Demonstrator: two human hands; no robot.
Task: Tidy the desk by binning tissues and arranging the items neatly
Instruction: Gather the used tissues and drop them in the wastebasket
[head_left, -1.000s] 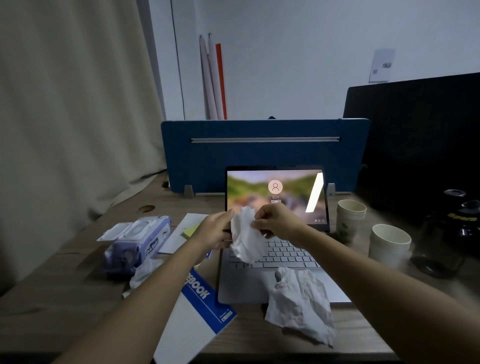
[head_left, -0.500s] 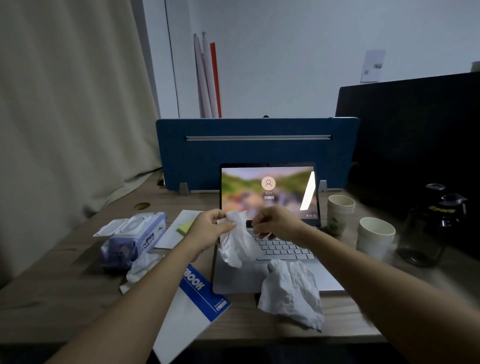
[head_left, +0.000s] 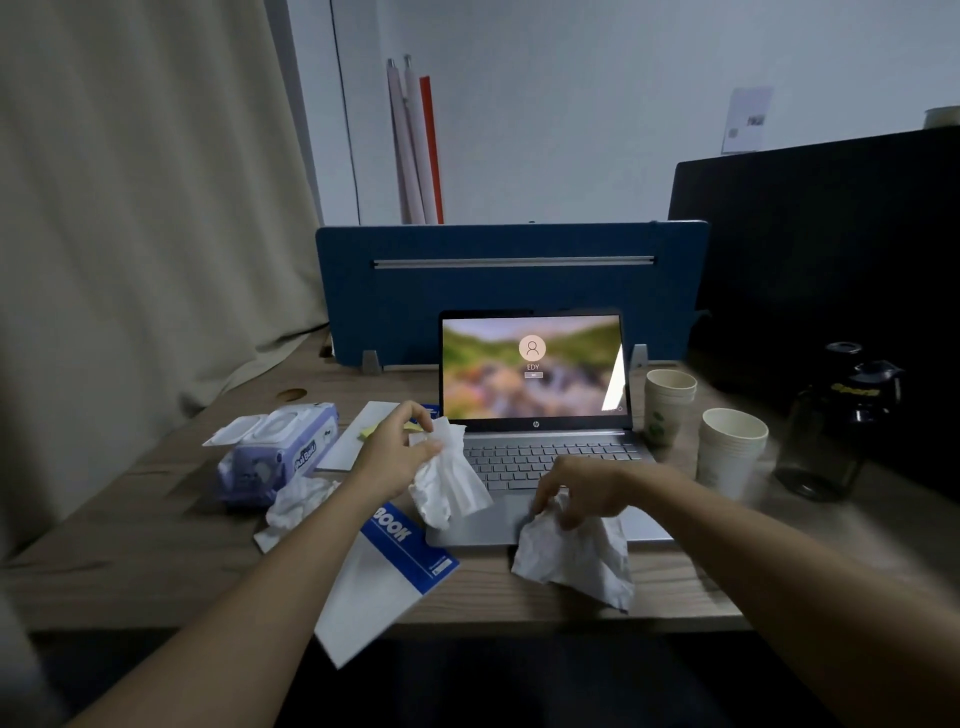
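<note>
My left hand holds a crumpled white tissue above the left front corner of the open laptop. My right hand has dropped onto a second, larger crumpled tissue at the laptop's front edge, and its fingers pinch the top of it. A third crumpled tissue lies on the desk beside a purple wet-wipe pack. A white and blue notebook hangs over the desk's front edge under my left forearm.
Two stacks of paper cups stand right of the laptop, with a dark glass jug further right. White papers and a yellow sticky note lie left of the screen. A blue divider closes the desk's back.
My right hand let go of the first tissue and moved down and right onto the larger tissue. The left hand keeps the first tissue alone.
</note>
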